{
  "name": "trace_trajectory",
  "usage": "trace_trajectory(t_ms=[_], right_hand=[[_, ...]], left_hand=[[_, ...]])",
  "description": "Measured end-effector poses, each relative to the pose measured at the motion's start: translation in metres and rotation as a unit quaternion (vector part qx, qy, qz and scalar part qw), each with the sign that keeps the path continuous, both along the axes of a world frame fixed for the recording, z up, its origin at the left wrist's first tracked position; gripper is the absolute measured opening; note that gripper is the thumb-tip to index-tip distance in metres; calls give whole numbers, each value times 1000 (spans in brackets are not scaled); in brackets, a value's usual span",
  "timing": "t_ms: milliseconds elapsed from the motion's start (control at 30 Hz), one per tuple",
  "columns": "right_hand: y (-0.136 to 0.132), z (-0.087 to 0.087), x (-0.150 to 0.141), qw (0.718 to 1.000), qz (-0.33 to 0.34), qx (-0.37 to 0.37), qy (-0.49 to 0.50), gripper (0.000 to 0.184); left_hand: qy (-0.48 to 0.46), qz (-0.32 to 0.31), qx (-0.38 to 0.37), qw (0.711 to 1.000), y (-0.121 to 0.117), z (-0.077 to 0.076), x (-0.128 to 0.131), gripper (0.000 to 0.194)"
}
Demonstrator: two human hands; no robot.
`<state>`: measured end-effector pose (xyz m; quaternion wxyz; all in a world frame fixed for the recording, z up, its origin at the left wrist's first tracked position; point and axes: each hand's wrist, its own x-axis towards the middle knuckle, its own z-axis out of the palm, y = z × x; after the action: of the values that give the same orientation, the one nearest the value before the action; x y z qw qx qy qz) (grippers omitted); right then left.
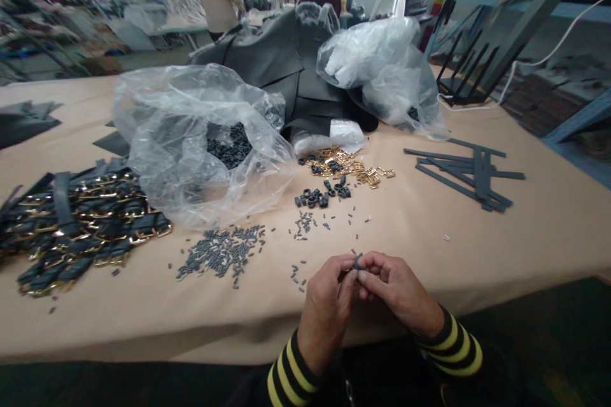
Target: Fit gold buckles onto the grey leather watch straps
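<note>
My left hand (pixel 329 292) and my right hand (pixel 394 286) meet above the table's near edge, fingertips pinched. Between them they grip a small dark loop (pixel 357 262), mostly covered by the fingers. Just beyond lie similar dark loops (pixel 317 197) in a loose cluster. Behind those is a pile of gold-coloured metal buckles (pixel 337 162), with a few dark loops among them. Small dark tube-like pieces (pixel 219 251) form a heap to the left, and more are scattered toward my hands.
Finished-looking dark straps with gold buckles (pixel 86 222) are stacked at left. A clear plastic bag (pixel 200 159) holds many dark loops. Flat dark strips (pixel 482 175) lie at right, near a black router (pixel 461 86). Dark sheets (pixel 267 51) and another plastic bag (pixel 377 63) stand behind. Two people are in the background.
</note>
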<state>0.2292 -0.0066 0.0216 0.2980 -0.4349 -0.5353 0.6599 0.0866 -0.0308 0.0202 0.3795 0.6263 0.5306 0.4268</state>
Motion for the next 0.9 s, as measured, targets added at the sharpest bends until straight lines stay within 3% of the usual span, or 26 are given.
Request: trace_trajectory(t_ms=[167,300,367,467,633,733,900], right_hand=[[2,1,-2,1000,-8,22,-2,15],[10,-1,2,998,-54,8,-5,13],[15,-4,5,997,-75,3,-20,11],[18,-8,9,997,-64,-23,-29,13],[17,-11,9,998,-10,-40,-41,22],[17,-11,8,999,-8,-37,-39,25],[18,-9,7,999,-6,-53,-13,30]], left_hand=[[95,29,106,989,1,-7,8,11],[185,-22,220,958,13,0,-2,12],[238,-3,200,950,32,4,-20,17],[346,113,127,923,73,5,-56,30],[386,67,46,919,130,-6,-92,14],[386,42,31,921,140,-9,-94,7],[363,26,42,930,133,-5,-95,10]])
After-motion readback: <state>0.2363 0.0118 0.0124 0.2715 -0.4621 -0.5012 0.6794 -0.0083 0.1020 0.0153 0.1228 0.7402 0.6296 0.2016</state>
